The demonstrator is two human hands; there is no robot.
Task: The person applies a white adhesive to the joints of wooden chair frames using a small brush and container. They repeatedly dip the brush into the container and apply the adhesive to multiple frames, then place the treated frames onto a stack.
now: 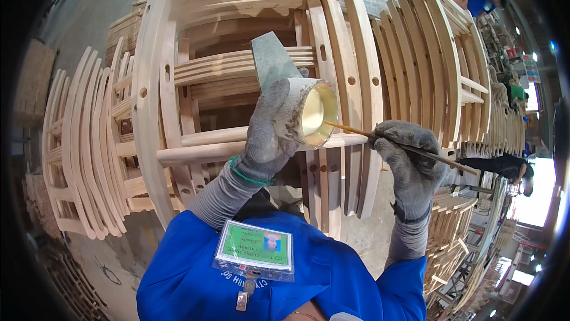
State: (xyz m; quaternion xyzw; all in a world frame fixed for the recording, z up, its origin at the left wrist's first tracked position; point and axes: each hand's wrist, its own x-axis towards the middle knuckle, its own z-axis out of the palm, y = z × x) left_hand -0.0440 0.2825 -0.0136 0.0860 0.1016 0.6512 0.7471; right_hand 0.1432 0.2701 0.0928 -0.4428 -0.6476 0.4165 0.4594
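Note:
My left hand (270, 122), in a worn grey glove, is closed around a small round can (333, 96) tilted toward me, with pale cream liquid (312, 116) inside. A flat grey-green piece (273, 57), which I cannot identify for sure, sticks out beyond the same hand's fingers. My right hand (409, 152), also gloved, pinches a thin wooden stick (350, 130). The stick's yellowish tip lies at the can's mouth; whether it touches the liquid I cannot tell. Below both hands stands a pale wooden frame (222, 153) with curved posts, slats and drilled holes.
More slatted wooden frames are stacked to the left (83, 143) and to the right (424, 54). Further frame parts (448, 238) lie at the lower right. Other people (504, 166) are at the far right and upper right. An ID badge (255, 247) hangs on my blue shirt.

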